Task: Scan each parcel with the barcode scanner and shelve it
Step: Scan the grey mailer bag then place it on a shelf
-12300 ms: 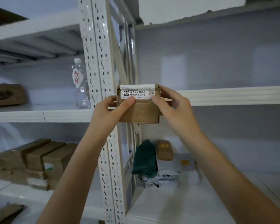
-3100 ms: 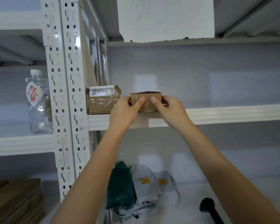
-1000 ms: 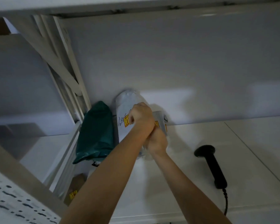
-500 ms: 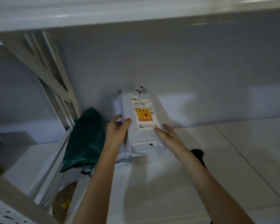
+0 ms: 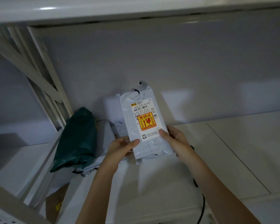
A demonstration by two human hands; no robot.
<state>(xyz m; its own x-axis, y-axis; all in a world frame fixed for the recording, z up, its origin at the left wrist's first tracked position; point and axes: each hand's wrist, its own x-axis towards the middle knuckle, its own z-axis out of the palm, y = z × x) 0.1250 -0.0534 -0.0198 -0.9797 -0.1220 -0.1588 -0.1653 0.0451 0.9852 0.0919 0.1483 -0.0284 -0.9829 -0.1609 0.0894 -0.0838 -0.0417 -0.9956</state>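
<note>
A grey plastic mailer parcel [image 5: 142, 120] with a white shipping label and an orange-and-red fragile sticker faces me, raised above the white lower shelf [image 5: 233, 151]. My left hand [image 5: 121, 147] grips its lower left edge, thumb on the front. My right hand [image 5: 173, 138] holds its lower right edge, thumb on the label. The barcode scanner is almost wholly hidden behind my right forearm; only its black cable [image 5: 200, 206] shows at the shelf's front edge.
A dark green mailer bag [image 5: 78, 139] lies to the left, on top of more grey mailers [image 5: 107, 138]. A brown carton [image 5: 55, 206] sits lower at bottom left. White rack uprights [image 5: 44, 81] stand at left, and another shelf [image 5: 136, 7] runs overhead.
Both hands have lifted the grey parcel off the pile and drawn it nearer to me, label facing up. A second ago they were still reaching into the pile.
</note>
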